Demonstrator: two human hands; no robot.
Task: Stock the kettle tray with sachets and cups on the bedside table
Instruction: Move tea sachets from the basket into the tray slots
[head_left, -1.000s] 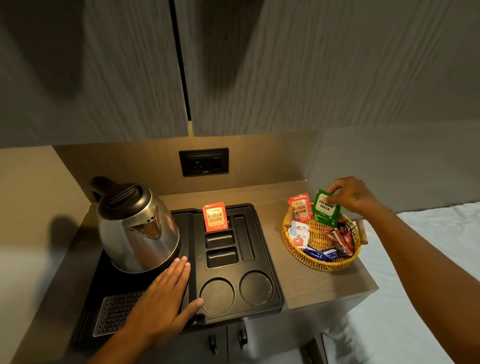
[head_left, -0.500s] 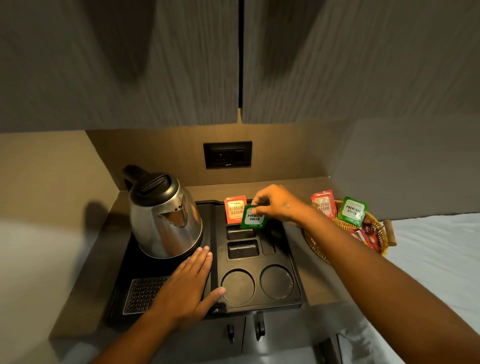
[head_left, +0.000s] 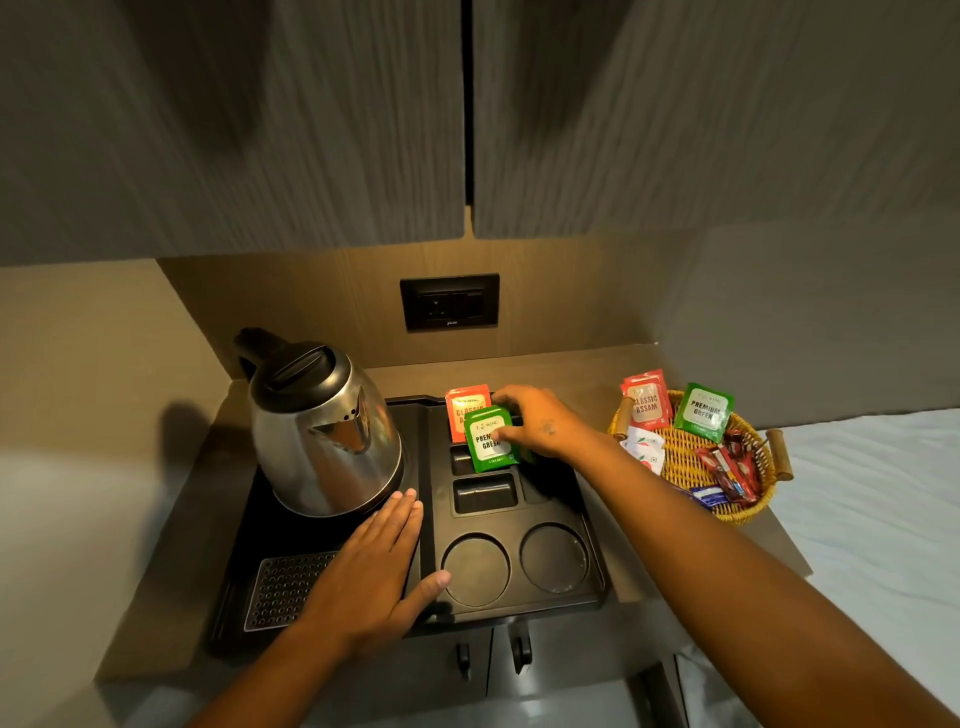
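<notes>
Over the black tray (head_left: 592, 566), right hand (head_left: 540, 423) pinches a green "Premium Green" sachet (head_left: 488, 441); left hand (head_left: 374, 577) lies flat, released.

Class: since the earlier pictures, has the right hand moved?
Yes. The right hand carried the green tea sachet leftward from the wicker basket to the black tray.

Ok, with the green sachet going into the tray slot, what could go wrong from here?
1. The right hand holds the green sachet right in front of the red sachet standing in the tray; a nudge could tip the red one over.
2. The green sachet is tilted above the slot, so it might catch on the rim rather than seat upright.
3. The left hand lies flat on the tray beside the kettle; a shift could bump it.
</notes>
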